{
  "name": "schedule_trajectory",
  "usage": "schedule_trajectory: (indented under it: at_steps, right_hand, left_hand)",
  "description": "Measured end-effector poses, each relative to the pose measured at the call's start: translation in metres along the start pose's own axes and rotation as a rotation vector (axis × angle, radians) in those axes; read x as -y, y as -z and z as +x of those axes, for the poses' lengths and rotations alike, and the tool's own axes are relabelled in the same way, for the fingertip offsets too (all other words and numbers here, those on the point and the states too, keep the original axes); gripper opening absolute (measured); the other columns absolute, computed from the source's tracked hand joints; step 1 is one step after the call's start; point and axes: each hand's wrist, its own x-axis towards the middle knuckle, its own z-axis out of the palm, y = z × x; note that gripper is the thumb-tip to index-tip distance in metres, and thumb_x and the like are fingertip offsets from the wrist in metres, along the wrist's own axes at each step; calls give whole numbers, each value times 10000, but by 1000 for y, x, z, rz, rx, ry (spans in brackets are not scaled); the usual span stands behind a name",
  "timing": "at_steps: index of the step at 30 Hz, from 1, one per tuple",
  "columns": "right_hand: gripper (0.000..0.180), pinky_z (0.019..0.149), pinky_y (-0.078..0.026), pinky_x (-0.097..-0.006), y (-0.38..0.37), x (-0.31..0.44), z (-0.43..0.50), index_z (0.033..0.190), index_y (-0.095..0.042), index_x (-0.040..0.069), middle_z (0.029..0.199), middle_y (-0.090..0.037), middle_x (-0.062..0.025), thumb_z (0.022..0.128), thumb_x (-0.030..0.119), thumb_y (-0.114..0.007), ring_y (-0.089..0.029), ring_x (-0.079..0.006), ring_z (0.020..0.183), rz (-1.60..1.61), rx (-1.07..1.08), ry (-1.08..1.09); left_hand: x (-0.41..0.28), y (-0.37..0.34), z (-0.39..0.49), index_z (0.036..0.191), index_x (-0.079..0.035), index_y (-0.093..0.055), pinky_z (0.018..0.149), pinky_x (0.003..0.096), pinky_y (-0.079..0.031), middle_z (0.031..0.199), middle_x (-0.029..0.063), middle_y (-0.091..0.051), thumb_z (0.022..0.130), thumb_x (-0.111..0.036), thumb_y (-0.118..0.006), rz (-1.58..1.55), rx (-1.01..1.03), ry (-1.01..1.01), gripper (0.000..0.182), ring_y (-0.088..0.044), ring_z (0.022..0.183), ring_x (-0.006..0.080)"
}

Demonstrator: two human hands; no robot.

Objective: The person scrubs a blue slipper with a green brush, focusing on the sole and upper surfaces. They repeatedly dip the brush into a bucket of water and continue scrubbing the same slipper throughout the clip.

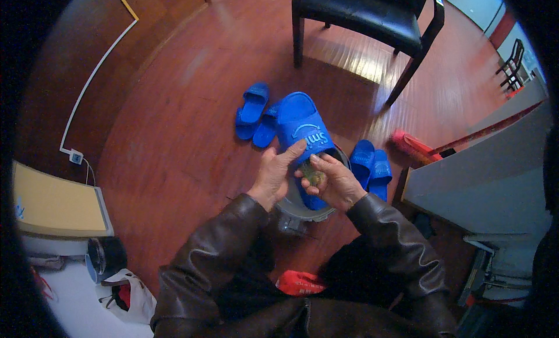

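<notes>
My left hand (275, 176) grips the strap edge of a blue plastic slide slipper (298, 108), thumb on top. The strap bears raised lettering and a curved line. In my right hand (334, 181) is a small yellowish-green wad (315, 179), possibly a scouring pad, held at the strap opening. The right thumb rests by the strap's edge. Below the slipper stands a grey bucket (291, 208) on the floor, its inside mostly hidden by the slipper and hands.
Blue slippers (255, 105) lie left of the bucket, and another blue pair (362, 156) lies right. A black chair (362, 17) stands ahead. At right are a red broom head (415, 146) and a grey panel (476, 176). A red bag (301, 282) lies near my legs.
</notes>
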Motion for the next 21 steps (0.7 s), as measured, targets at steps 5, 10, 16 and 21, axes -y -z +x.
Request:
schedule_trajectory:
  at_steps: [5,10,16,21]
  right_hand:
    - [334,631,-476,-282,2,-2,-6,1258,-461,89,1062,-611,-136,975,242,-552,-601,-176,814,43,114,-58]
    - [310,689,-498,-296,7,2,-6,1255,-476,82,1064,-626,-132,978,205,-538,-609,-171,837,104,188,-53]
    - [277,695,-506,-298,11,3,-1,1212,-506,65,1052,-634,-130,965,180,-554,-611,-175,844,50,42,-44]
    - [254,684,-500,-291,10,-1,-7,1184,-519,69,1051,-637,-124,958,175,-566,-607,-171,827,116,109,-22]
  left_hand:
    - [2,-4,5,1211,-36,-525,759,362,-532,1058,77,-631,834,-236,-752,-140,-28,-111,483,-617,906,204]
    - [-1,1,7,1259,-48,-494,794,377,-524,1083,88,-611,831,-212,-755,-154,20,-63,528,-609,938,219]
    - [2,-8,6,1120,-49,-583,609,297,-493,962,33,-643,832,-270,-755,-104,-22,-67,401,-614,786,163]
    - [-4,-9,11,1150,-39,-579,691,313,-516,1021,41,-644,839,-268,-750,-154,26,-126,422,-614,858,176]
